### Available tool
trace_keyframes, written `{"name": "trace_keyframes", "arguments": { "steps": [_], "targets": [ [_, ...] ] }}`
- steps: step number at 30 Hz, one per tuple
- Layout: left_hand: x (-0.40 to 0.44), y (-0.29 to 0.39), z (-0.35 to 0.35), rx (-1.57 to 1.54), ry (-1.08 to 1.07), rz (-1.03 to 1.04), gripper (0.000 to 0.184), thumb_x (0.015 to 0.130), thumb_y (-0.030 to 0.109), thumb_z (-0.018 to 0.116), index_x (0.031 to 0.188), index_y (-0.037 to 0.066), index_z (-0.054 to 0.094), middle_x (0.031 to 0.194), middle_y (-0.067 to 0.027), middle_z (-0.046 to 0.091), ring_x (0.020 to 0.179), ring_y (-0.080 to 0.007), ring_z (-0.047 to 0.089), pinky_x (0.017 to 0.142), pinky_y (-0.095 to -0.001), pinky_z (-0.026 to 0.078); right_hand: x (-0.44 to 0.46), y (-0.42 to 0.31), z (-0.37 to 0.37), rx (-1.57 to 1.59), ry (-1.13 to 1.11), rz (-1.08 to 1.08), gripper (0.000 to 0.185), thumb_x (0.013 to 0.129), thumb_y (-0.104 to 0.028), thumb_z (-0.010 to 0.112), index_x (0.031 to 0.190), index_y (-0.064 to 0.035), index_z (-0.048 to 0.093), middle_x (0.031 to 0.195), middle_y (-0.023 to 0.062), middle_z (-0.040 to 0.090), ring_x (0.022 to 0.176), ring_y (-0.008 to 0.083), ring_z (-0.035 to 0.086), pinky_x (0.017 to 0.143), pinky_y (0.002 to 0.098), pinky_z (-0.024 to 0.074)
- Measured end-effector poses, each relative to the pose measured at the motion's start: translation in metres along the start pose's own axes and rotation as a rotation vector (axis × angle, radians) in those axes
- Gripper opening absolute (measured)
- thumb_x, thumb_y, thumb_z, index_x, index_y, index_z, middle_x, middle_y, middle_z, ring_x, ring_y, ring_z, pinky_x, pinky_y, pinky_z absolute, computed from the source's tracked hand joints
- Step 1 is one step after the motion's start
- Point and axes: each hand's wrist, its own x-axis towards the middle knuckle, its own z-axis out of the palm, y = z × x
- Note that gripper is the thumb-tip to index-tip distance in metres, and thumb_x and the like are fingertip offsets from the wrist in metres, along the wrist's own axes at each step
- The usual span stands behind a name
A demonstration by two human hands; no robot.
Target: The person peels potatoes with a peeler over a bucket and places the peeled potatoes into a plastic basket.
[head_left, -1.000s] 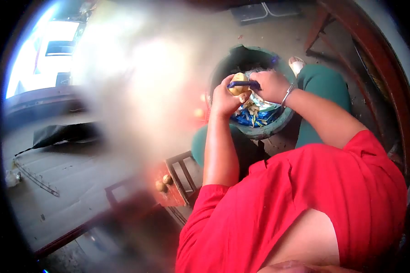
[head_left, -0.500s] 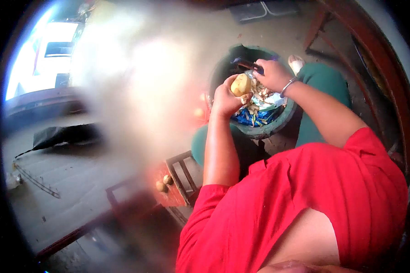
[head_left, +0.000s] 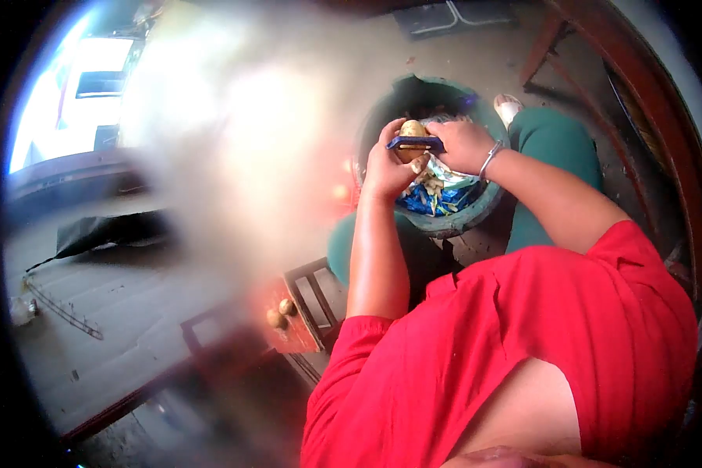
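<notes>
Potato is up over the round tub, in your left hand. Left fingers are wrapped round its side, thumb toward the near end. Right hand has its fingers closed on one end of the blue peeler, which lies crosswise over the potato; can't tell if the blade bites or just rests. Your two hands are close together at the peeler.

Handling, judging by looks: potato should be firm, fairly light, no real give, so a solid squeeze won't hurt it. Bare flesh is probably damp and slick; skin should grip better. Take it low and round the sides, palm behind, fingertips and thumb clear of the blade's path. Peeler looks thin and stiff, light, likely slippery if wet; hold it by the handle end, well off the blade. Lower half of the potato is partly hidden by the peeler and your fingers, so its full shape is hard to read.

Below: pale peelings in the tub, on and beside crumpled blue plastic. Off by your left forearm, two more roundish potatoes sit side by side on a red stool; they look rollable, so cup them from above.
</notes>
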Motion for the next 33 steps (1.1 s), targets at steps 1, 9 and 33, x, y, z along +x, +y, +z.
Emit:
{"name": "trace_keyframes", "arguments": {
  "steps": [1, 9, 33],
  "targets": [
    [-0.001, 0.002, 0.001, 0.000, -0.001, 0.000, 0.074, 0.066, -0.001, 0.078, 0.130, 0.005, 0.043, 0.112, -0.0112, 0.061, 0.100, -0.0191, 0.062, 0.088, -0.0315, 0.052, -0.001, 0.000, 0.000, 0.000, 0.001, 0.001, 0.021, 0.079, -0.016, 0.059, 0.096, -0.0053, 0.053, 0.087, 0.0195, 0.064, 0.086, 0.0391, 0.062, 0.074, 0.0481, 0.0493],
    [0.003, -0.008, 0.001, 0.002, 0.049, 0.043, 0.074, 0.065, -0.001, 0.079, 0.131, 0.003, 0.047, 0.108, -0.0105, 0.064, 0.097, -0.0180, 0.064, 0.086, -0.0301, 0.053, -0.002, 0.000, 0.001, 0.004, -0.015, -0.001, 0.024, 0.078, -0.019, 0.062, 0.096, -0.0054, 0.054, 0.086, 0.0198, 0.064, 0.084, 0.0390, 0.062, 0.073, 0.0479, 0.0499],
    [-0.004, 0.022, -0.001, 0.374, 0.126, 0.078, 0.046, 0.061, 0.025, 0.081, 0.099, 0.003, 0.068, 0.082, -0.0082, 0.069, 0.076, -0.0166, 0.066, 0.073, -0.0298, 0.052, -0.005, -0.006, -0.001, 0.007, -0.005, 0.066, 0.019, 0.080, -0.021, 0.059, 0.091, -0.0062, 0.056, 0.083, 0.0190, 0.064, 0.083, 0.0394, 0.062, 0.073, 0.0481, 0.0498]
  ]
}}
